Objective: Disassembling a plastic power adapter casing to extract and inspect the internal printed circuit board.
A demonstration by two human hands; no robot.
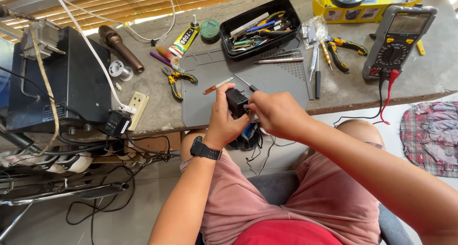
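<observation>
My left hand (225,120), with a black watch on its wrist, grips a small black plastic box (236,101) just in front of the table's near edge. My right hand (276,113) closes its fingertips on small wires or parts at the side of the same box. Thin black wires hang from the box down toward my lap. What lies between my right fingertips is too small to make out.
A grey work mat (205,78) covers the table ahead, with a black tool tray (261,27), pliers (177,80), a multimeter (398,39), a glue tube (183,40) and a large black unit (62,80) at left. Cables tangle below the table.
</observation>
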